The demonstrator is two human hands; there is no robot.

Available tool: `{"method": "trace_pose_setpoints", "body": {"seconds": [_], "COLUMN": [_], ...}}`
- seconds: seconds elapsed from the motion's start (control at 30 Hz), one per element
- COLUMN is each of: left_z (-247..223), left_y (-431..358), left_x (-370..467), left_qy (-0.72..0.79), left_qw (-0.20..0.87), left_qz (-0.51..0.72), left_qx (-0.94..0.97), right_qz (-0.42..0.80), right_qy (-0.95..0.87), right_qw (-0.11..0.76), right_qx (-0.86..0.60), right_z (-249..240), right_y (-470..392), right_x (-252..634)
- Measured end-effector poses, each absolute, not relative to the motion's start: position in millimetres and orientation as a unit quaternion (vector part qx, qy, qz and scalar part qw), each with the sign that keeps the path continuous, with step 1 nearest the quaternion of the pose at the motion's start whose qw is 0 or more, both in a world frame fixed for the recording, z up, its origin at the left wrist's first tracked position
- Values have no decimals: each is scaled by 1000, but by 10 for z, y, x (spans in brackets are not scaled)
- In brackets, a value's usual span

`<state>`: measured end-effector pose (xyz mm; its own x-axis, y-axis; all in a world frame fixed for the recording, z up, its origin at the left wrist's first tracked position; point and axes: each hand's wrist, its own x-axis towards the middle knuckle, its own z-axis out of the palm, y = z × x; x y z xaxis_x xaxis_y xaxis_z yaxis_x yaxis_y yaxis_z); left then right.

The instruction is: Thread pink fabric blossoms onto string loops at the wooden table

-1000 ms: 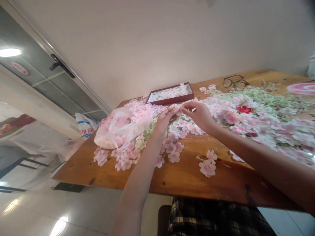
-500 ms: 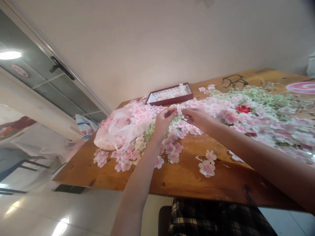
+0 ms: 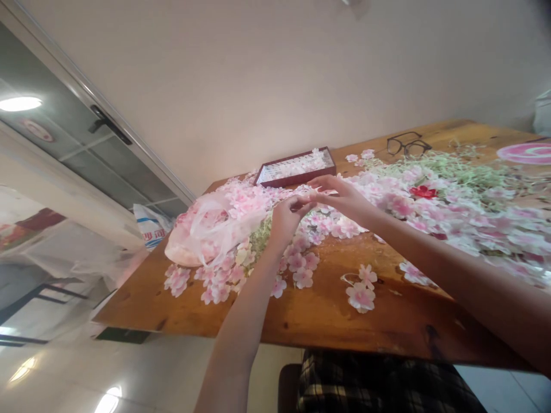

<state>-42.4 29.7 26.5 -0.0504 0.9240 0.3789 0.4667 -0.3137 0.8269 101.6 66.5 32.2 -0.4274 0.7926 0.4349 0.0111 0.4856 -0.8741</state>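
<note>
My left hand (image 3: 289,215) and my right hand (image 3: 338,194) meet above the pile of pink artificial flowers (image 3: 344,226) at the middle of the wooden table. The left fingers are pinched together, and anything between them is too small to make out. My right hand has its fingers partly spread, touching the left fingertips; whether it grips anything is hidden. Just behind the hands lies a dark red box (image 3: 297,167) holding small white flower pieces. A clear plastic bag with pink petals (image 3: 202,229) is left of my left hand.
Black glasses (image 3: 408,145) lie at the back right, near green stems (image 3: 465,172) and a red flower (image 3: 423,191). A loose flower pair (image 3: 361,295) rests near the front edge. A wall stands behind the table (image 3: 310,321).
My right hand's fingers have opened out and reach over the left fingertips. The white flower piece seen between the hands is no longer visible. The view has shifted slightly.
</note>
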Motion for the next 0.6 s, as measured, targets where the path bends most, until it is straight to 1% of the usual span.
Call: {"method": "trace_pose_setpoints", "body": {"seconds": [0.07, 0.17, 0.23, 0.3, 0.4, 0.53, 0.6], "left_z": [261, 277, 298, 314, 309, 285, 311], "left_y": [298, 274, 249, 229, 228, 261, 259], "left_x": [-421, -415, -407, -396, -379, -388, -411], "left_qy": [538, 536, 540, 544, 543, 542, 541], "left_qw": [225, 200, 184, 175, 183, 216, 241], "left_qz": [466, 450, 455, 462, 473, 491, 470], "left_qx": [666, 685, 684, 679, 669, 647, 655], "right_qz": [409, 400, 401, 413, 454, 524, 542], "right_qy": [-777, -818, -819, -806, -768, -709, -688], "right_qw": [412, 325, 302, 306, 335, 364, 376], "right_qx": [-244, -254, -277, -293, -303, -300, -302], "right_z": [346, 360, 368, 374, 365, 323, 318], "right_y": [695, 752, 782, 797, 798, 799, 808], "right_x": [1048, 1108, 1153, 1186, 1193, 1160, 1164]}}
